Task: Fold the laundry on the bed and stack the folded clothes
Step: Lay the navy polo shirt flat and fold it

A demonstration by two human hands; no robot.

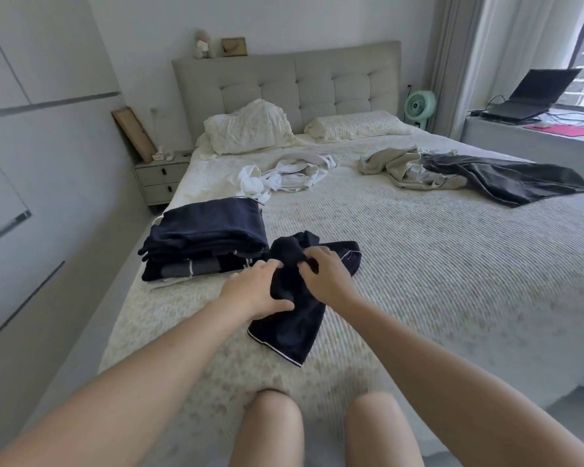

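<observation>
I'm kneeling at the foot of the bed (418, 264), using its ribbed cover as my folding surface because it is flat and within reach. The laundry not yet folded lies well apart near the pillows: a dark grey garment (506, 180) spread to the right, a beige one (402, 166) crumpled against it, and a tangle of white clothes (290, 173) in the middle, left there so they stay clear of my working patch. On my left sits the stack of folded navy clothes (203, 241), close by so each finished piece can go straight on top. Just beside that stack, in front of my knees, is the navy garment with white piping (290, 328) I am working on; part lies flat, the far part is bunched up. My left hand (257, 288) grips the cloth at its left edge, thumb curled over it, to hold it steady. My right hand (324, 274) pinches the bunched fabric, I judge to pull it straight before folding.
</observation>
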